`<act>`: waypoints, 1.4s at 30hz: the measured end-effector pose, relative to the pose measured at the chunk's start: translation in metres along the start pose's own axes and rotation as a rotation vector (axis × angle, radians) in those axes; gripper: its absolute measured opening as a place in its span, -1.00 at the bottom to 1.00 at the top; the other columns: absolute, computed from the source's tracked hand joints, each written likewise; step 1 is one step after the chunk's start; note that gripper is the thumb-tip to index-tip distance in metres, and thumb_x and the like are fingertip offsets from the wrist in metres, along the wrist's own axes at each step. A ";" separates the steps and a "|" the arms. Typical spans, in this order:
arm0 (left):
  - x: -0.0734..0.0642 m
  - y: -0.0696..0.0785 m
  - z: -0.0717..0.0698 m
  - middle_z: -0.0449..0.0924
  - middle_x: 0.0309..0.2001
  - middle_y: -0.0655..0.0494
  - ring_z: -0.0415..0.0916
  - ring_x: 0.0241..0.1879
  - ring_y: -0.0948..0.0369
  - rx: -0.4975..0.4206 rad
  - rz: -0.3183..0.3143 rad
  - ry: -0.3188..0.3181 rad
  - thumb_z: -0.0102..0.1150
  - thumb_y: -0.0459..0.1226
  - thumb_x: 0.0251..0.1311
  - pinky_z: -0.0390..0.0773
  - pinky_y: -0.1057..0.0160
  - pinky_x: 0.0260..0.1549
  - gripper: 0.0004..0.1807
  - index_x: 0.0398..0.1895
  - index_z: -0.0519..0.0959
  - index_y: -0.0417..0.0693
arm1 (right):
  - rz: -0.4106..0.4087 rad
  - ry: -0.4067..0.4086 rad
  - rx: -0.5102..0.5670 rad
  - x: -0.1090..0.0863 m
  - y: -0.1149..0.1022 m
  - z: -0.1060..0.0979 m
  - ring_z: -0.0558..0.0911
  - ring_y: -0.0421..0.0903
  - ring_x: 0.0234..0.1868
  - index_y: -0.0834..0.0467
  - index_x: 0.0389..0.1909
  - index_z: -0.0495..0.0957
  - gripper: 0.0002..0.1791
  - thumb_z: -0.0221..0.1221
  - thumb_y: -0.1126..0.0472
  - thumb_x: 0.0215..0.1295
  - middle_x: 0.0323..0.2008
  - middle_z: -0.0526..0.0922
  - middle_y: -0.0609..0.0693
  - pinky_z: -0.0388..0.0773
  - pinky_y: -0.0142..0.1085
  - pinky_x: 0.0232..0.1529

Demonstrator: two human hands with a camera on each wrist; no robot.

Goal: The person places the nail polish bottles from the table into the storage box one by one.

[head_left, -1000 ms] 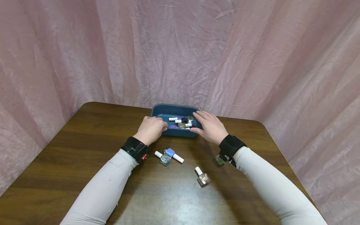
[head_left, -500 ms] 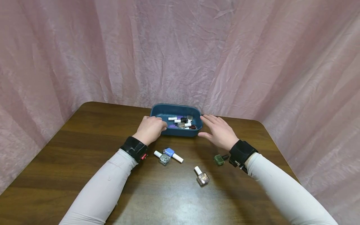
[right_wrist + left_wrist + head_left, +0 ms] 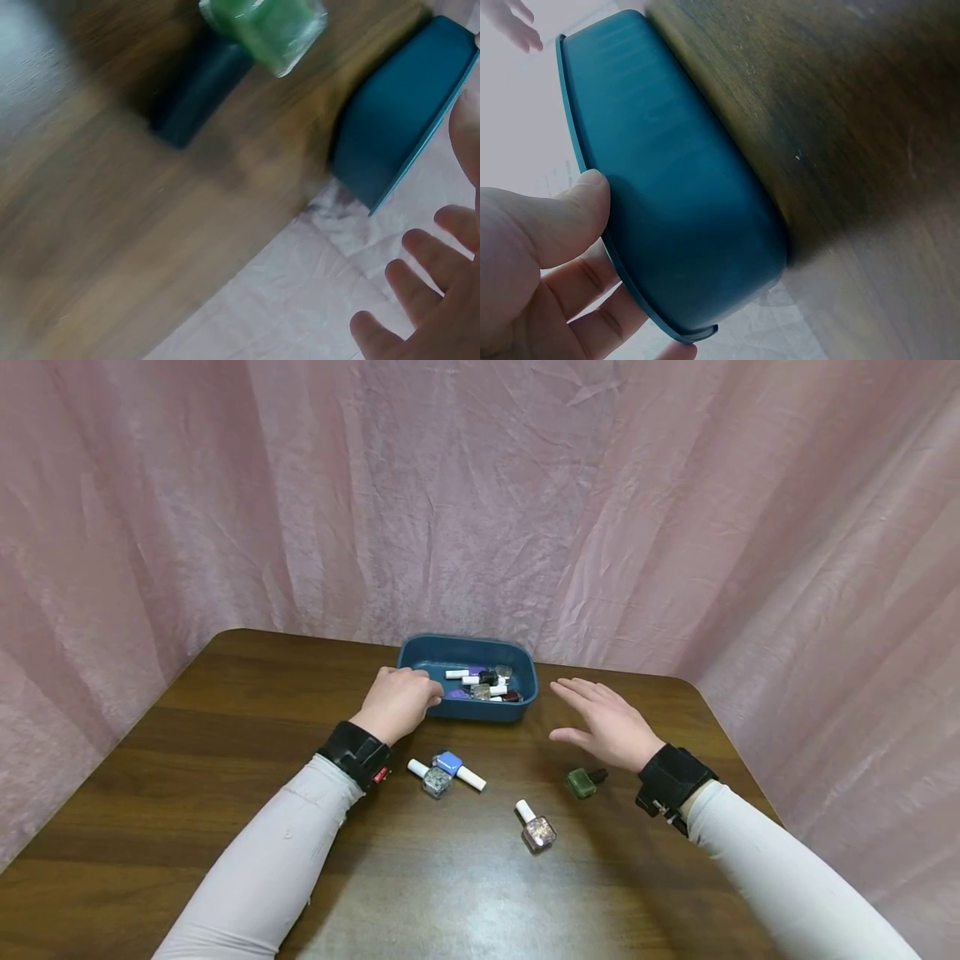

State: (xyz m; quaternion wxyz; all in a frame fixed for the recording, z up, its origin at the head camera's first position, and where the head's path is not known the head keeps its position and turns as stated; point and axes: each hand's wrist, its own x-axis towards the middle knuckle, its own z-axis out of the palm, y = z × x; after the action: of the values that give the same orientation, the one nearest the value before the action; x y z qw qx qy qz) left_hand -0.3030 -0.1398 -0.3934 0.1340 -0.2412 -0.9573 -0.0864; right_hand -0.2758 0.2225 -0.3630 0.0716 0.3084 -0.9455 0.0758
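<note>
A blue-teal bin (image 3: 480,710) at the back of the table holds several nail polish bottles (image 3: 480,692). My left hand (image 3: 397,703) grips its left end, thumb on the outer wall and fingers over the rim, as the left wrist view shows of the bin wall (image 3: 667,165). My right hand (image 3: 609,727) is in the air right of the bin, fingers spread and holding nothing. Below it lies a green nail polish bottle (image 3: 581,782) with a black cap, seen large in the right wrist view as a green bottle (image 3: 274,30).
On the wooden table (image 3: 420,893), a grey glitter polish bottle (image 3: 437,782) lies against a blue polish bottle (image 3: 448,763), both white-capped. Nearer the front is a gold glitter polish bottle (image 3: 539,833). A pink curtain (image 3: 480,502) hangs right behind the table.
My right hand has moved from over the bin's right end outward to the right and back toward me, uncovering the green bottle's black cap. My left hand keeps its grip on the bin.
</note>
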 end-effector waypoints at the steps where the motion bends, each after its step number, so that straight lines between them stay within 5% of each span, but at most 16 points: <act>1: 0.000 0.000 0.000 0.81 -0.18 0.10 0.72 -0.11 -0.01 0.000 -0.001 0.000 0.37 -0.23 0.55 0.56 -0.23 0.02 -0.87 -0.09 0.88 0.10 | -0.001 -0.006 0.003 -0.002 0.002 0.000 0.30 0.27 0.65 0.22 0.68 0.32 -0.05 0.44 -0.14 0.46 0.62 0.38 0.25 0.12 0.20 0.64; 19: 0.000 -0.001 0.001 0.80 -0.18 0.08 0.72 -0.11 -0.03 -0.006 0.002 0.015 0.39 -0.24 0.52 0.56 -0.22 0.01 -0.88 -0.07 0.89 0.09 | -0.073 -0.072 0.048 -0.032 0.025 0.004 0.38 0.30 0.59 0.22 0.66 0.35 -0.03 0.52 -0.08 0.38 0.57 0.44 0.28 0.28 0.27 0.54; 42: 0.001 -0.002 0.003 0.79 -0.18 0.08 0.71 -0.10 -0.01 -0.006 -0.003 0.003 0.38 -0.23 0.53 0.56 -0.23 0.04 -0.88 -0.06 0.88 0.09 | -0.068 -0.108 0.065 -0.056 0.025 0.014 0.46 0.28 0.55 0.23 0.62 0.41 -0.07 0.54 -0.05 0.35 0.53 0.51 0.25 0.42 0.27 0.45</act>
State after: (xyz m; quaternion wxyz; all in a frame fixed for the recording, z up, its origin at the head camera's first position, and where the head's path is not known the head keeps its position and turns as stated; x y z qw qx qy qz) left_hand -0.3057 -0.1398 -0.3963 0.1343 -0.2399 -0.9572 -0.0899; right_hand -0.2470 0.2723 -0.3897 0.0130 0.3463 -0.9340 0.0872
